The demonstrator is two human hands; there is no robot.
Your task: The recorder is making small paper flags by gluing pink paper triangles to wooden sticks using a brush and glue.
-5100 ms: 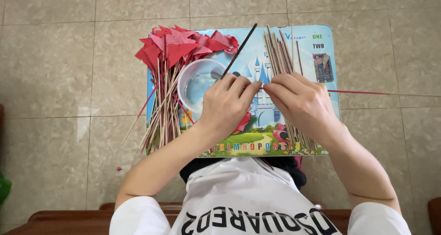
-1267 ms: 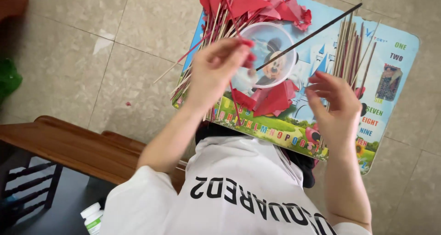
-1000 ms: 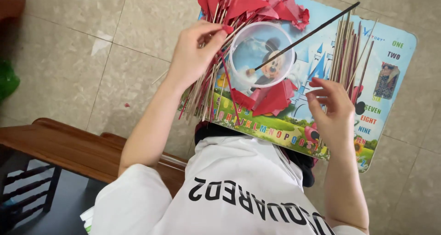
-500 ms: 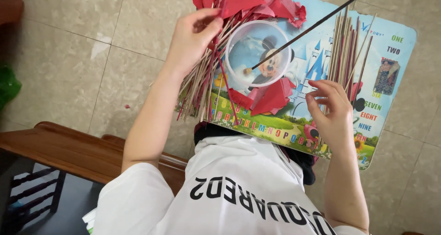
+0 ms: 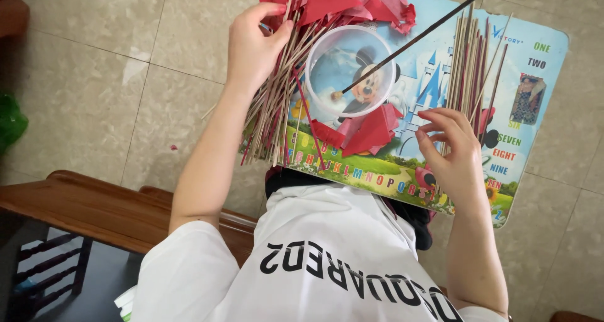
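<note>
At the board's left edge: the left hand point(image 5: 255, 45) closes its fingers around finished red paper flags on sticks point(image 5: 283, 101), a fanned bundle overhanging that edge.
Right hand point(image 5: 450, 152): near the board's front edge, fingers half curled, empty, just below the bare sticks point(image 5: 472, 64).
Middle of board: clear round plastic tub point(image 5: 350, 70) with a thin dark brush point(image 5: 409, 44) leaning in it; red paper pieces point(image 5: 365, 130) in front.
Board point(image 5: 402, 183): colourful cartoon picture board, letter row along the front edge, word column at right.
</note>
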